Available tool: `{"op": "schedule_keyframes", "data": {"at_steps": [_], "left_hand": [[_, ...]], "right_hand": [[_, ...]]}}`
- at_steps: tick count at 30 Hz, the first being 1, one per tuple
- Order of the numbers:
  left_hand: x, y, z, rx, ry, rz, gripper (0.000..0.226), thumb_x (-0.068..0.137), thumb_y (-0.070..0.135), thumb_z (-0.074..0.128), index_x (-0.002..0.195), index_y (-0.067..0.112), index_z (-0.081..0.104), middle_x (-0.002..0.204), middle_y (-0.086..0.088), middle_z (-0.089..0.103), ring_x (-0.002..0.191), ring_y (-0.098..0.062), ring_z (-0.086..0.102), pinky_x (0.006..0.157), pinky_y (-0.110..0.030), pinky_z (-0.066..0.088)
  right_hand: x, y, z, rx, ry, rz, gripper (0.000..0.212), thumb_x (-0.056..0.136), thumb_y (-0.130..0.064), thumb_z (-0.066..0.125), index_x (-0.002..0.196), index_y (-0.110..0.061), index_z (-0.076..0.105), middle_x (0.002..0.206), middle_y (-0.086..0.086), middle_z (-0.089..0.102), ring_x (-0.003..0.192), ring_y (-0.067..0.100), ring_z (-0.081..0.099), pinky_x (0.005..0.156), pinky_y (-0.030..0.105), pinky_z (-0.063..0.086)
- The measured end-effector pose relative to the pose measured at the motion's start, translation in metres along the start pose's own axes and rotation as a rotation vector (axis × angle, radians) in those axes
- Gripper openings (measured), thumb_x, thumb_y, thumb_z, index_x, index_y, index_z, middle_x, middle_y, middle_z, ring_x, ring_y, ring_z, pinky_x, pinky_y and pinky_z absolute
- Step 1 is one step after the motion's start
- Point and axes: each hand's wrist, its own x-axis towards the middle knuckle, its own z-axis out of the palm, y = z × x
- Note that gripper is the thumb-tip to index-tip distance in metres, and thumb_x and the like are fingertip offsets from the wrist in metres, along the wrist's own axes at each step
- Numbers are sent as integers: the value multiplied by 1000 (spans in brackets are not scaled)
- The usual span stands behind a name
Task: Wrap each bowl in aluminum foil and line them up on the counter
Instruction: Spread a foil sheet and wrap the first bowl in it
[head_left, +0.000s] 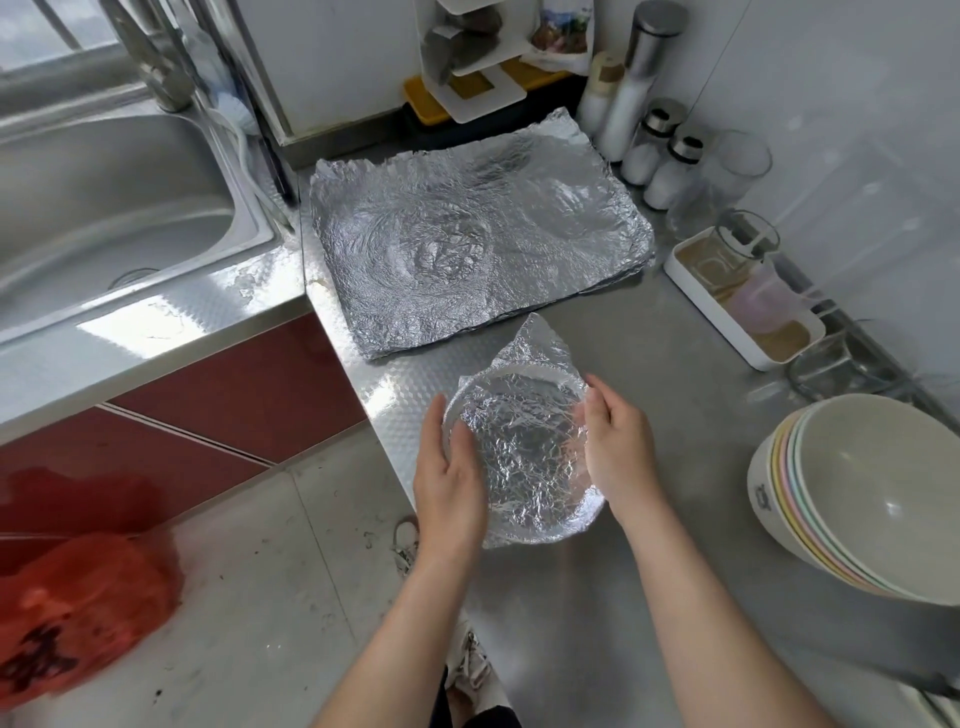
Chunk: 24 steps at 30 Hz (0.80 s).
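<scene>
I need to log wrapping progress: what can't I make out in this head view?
All in the head view:
The foil-covered bowl, held by the left hand and right hand: foil hides its colour, its own body hides the underside tuck.
The bowl stack: cut off by the right edge; count unclear.
The foil sheets: layers too thin to count.

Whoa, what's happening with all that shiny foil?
A person is wrapping a bowl in foil. Their left hand and right hand hold the foil-covered bowl by its sides near the front of the counter. One foil corner sticks up at the far side, not yet folded down. A stack of foil sheets lies flat behind it, and a stack of bare bowls waits on the right.
</scene>
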Motion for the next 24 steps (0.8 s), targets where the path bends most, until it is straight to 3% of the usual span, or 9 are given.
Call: {"op": "schedule_keyframes", "data": {"at_steps": [3, 5, 8, 10, 12, 14, 17, 21, 24], "left_hand": [[6, -4, 5, -47, 107, -24, 39, 100, 44, 37, 138, 40, 47, 140, -9, 54, 130, -32, 47, 110, -48, 38], [12, -2, 6, -16, 128, -7, 41, 100, 45, 36, 137, 35, 50, 135, -13, 57, 127, -35, 50, 107, -51, 40], [22, -6, 5, -6, 80, -2, 48, 88, 61, 36, 129, 43, 54, 128, -27, 54, 120, -50, 48, 98, -67, 41], [25, -5, 1, 2, 62, -20, 45, 91, 56, 38, 131, 42, 53, 132, -20, 56, 124, -44, 49, 104, -62, 40], [19, 2, -1, 5, 83, -19, 42, 101, 42, 37, 141, 32, 47, 142, 2, 53, 132, -20, 47, 113, -39, 34], [9, 1, -1, -5, 116, -4, 42, 105, 34, 37, 145, 25, 43, 147, 11, 45, 135, -7, 39, 111, -25, 27], [-2, -10, 6, -68, 146, -53, 42, 104, 35, 39, 145, 29, 42, 147, 8, 45, 135, -10, 40, 114, -32, 30], [0, -12, 17, -106, 197, -84, 38, 102, 35, 39, 138, 33, 48, 135, -1, 56, 126, -22, 51, 109, -48, 39], [8, -9, 17, -119, 171, -47, 50, 93, 55, 38, 134, 31, 53, 131, -13, 58, 124, -36, 51, 105, -58, 41]], "right_hand": [[-7, 2, 8, 10, 82, 31, 44, 100, -31, 37, 135, -9, 53, 123, 13, 63, 100, 26, 62, 91, 53, 50], [-11, 2, 11, 16, 136, 52, 43, 100, -30, 37, 129, -7, 57, 121, 14, 64, 111, 28, 61, 93, 51, 49], [-15, 1, 15, 27, 195, 85, 40, 101, -27, 37, 128, -7, 58, 120, 13, 65, 112, 28, 60, 94, 50, 48], [-17, 1, 15, 22, 211, 93, 38, 102, -25, 37, 130, -7, 56, 122, 14, 64, 113, 30, 60, 97, 46, 46], [-18, 1, 13, 23, 215, 103, 39, 101, -25, 39, 135, -9, 51, 124, 14, 63, 114, 29, 59, 99, 40, 44], [-18, 0, 8, 25, 212, 93, 43, 100, -28, 42, 141, -14, 44, 126, 12, 62, 113, 26, 60, 99, 37, 44], [-13, 0, 4, 3, 172, 48, 45, 100, -32, 41, 143, -17, 42, 129, 11, 61, 116, 25, 59, 101, 41, 44], [-14, -1, 8, -99, 173, -10, 40, 102, -16, 38, 140, -7, 46, 134, 14, 57, 123, 28, 52, 97, 23, 33], [-19, 1, 14, -70, 272, 24, 39, 102, -11, 37, 139, -4, 48, 129, 19, 59, 119, 32, 55, 93, 24, 34]]}}
